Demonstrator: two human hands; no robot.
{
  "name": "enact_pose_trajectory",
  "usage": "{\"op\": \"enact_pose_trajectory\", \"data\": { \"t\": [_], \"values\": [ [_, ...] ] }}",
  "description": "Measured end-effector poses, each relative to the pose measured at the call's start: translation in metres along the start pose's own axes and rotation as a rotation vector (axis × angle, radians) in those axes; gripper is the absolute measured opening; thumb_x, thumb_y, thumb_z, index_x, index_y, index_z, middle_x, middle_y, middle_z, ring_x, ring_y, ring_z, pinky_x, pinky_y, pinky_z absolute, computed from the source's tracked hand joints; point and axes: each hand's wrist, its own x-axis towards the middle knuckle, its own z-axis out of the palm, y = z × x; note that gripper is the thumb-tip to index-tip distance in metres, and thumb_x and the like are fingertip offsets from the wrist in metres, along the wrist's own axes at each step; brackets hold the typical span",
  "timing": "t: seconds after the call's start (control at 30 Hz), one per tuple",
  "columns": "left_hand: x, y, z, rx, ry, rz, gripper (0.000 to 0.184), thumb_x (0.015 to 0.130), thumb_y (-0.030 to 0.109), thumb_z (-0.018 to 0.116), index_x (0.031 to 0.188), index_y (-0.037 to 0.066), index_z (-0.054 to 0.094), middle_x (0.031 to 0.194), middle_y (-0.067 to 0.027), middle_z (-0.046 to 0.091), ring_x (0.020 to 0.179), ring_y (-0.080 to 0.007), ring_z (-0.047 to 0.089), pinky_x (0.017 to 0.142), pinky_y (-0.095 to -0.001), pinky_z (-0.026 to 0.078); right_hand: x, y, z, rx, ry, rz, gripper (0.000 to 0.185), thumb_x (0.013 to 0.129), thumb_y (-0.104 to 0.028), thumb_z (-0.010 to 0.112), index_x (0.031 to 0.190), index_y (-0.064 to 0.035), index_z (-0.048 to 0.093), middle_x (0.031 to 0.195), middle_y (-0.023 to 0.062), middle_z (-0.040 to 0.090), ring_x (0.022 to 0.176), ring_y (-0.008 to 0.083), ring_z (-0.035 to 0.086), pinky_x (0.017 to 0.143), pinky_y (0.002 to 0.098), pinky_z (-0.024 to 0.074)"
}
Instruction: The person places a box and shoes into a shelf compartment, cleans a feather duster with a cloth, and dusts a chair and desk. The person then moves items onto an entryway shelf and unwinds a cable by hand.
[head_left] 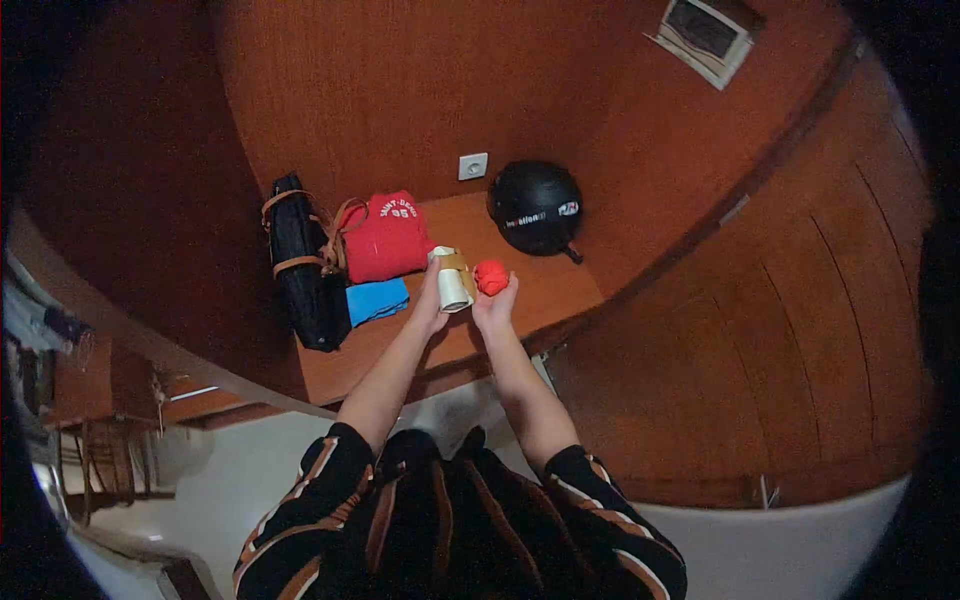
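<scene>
Over the wooden shelf [500, 215], my left hand [432, 305] is wrapped round the left side of a white roll with a tan band [453, 285]. My right hand [495, 305] holds a small red bundle [490, 277] in its fingers, close to the right side of the roll. Behind my left hand lies a red folded cloth with white lettering [385, 245]. A blue folded cloth [377, 300] is to the left of my left hand.
A black bag with brown straps [298, 255] lies at the shelf's left. Farther right, a black helmet [537, 207] sits against the back wall, near a white socket [473, 166]. A framed vent [702, 40] is on the upper right wall.
</scene>
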Motion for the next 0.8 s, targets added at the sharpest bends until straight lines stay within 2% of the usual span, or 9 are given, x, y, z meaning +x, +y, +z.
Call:
{"op": "enact_pose_trajectory", "data": {
  "t": [0.13,0.17,0.4,0.47,0.53,0.6,0.73,0.77,0.8],
  "values": [
    [0.053,-0.009,0.001,-0.079,0.065,-0.054,0.051,0.093,0.051,0.039,0.125,0.012,0.045,0.104,-0.0085,0.059,0.091,-0.0205,0.06,0.077,-0.0372,0.052,0.05,-0.008,0.001,-0.029,0.043,0.03,0.037,0.093,-0.036,0.043,0.11,-0.0036,0.047,0.105,0.0124,0.054,0.097,0.0252,0.053,0.093,0.0375,0.0427],
    [0.072,-0.011,-0.002,-0.087,0.085,-0.031,0.049,0.093,0.049,0.043,0.124,0.012,0.044,0.101,-0.0071,0.059,0.085,-0.0185,0.06,0.072,-0.0365,0.052,0.065,-0.009,0.004,-0.043,0.031,0.043,0.037,0.093,-0.036,0.043,0.11,-0.0036,0.047,0.105,0.0124,0.054,0.097,0.0252,0.053,0.093,0.0375,0.0427],
    [0.188,-0.021,-0.021,0.118,0.224,0.229,0.044,0.094,0.044,0.043,0.12,0.009,0.047,0.098,-0.0067,0.058,0.08,-0.0164,0.058,0.066,-0.0337,0.05,0.2,0.009,-0.028,-0.082,-0.072,0.082,0.032,0.093,-0.034,0.045,0.106,-0.006,0.051,0.103,0.0073,0.057,0.098,0.0224,0.055,0.092,0.0368,0.0434],
    [0.205,-0.013,-0.026,0.28,0.279,0.256,0.042,0.095,0.04,0.043,0.117,0.005,0.049,0.097,-0.008,0.058,0.079,-0.016,0.058,0.067,-0.0321,0.049,0.229,0.016,-0.027,-0.115,-0.123,0.086,0.032,0.093,-0.034,0.046,0.107,-0.0065,0.052,0.104,0.0067,0.057,0.098,0.0222,0.055,0.092,0.0365,0.0433],
    [0.237,-0.02,-0.052,0.373,0.365,0.303,0.041,0.096,0.038,0.041,0.115,0.002,0.05,0.098,-0.0094,0.058,0.08,-0.0157,0.058,0.067,-0.031,0.049,0.243,0.024,-0.022,-0.275,0.065,0.034,0.033,0.093,-0.034,0.046,0.111,-0.0075,0.052,0.108,0.0064,0.057,0.101,0.0217,0.055,0.092,0.0354,0.0438],
    [0.261,-0.023,-0.06,0.361,0.469,0.302,0.043,0.096,0.038,0.04,0.117,0.001,0.049,0.1,-0.0104,0.058,0.083,-0.0163,0.057,0.07,-0.0312,0.049,0.269,0.033,-0.029,-0.263,0.068,0.077,0.03,0.093,-0.034,0.048,0.11,-0.0088,0.051,0.107,0.0055,0.057,0.099,0.0206,0.055,0.089,0.0342,0.0448],
    [0.292,-0.026,-0.082,0.598,0.635,0.254,0.051,0.094,0.043,0.041,0.121,-0.001,0.047,0.107,-0.0152,0.057,0.094,-0.0213,0.056,0.08,-0.0337,0.046,0.309,0.052,-0.038,-0.256,0.116,0.145,0.029,0.094,-0.034,0.049,0.11,-0.0102,0.049,0.103,0.0043,0.057,0.094,0.0192,0.056,0.084,0.0314,0.0469],
    [0.32,-0.045,-0.133,0.642,0.611,0.248,0.053,0.094,0.042,0.041,0.125,-0.001,0.044,0.114,-0.0203,0.056,0.104,-0.0282,0.055,0.087,-0.037,0.044,0.314,0.055,-0.034,-0.282,0.137,0.143,0.03,0.094,-0.034,0.049,0.111,-0.0095,0.048,0.103,0.0047,0.057,0.093,0.0196,0.056,0.083,0.0312,0.0469],
    [0.322,-0.045,-0.134,0.638,0.624,0.242,0.053,0.094,0.042,0.041,0.125,-0.001,0.044,0.114,-0.0203,0.056,0.104,-0.0282,0.055,0.087,-0.037,0.044,0.321,0.059,-0.033,-0.308,0.159,0.141,0.032,0.094,-0.035,0.049,0.112,-0.0088,0.048,0.103,0.005,0.057,0.092,0.02,0.056,0.083,0.0309,0.047]
  ]
}}
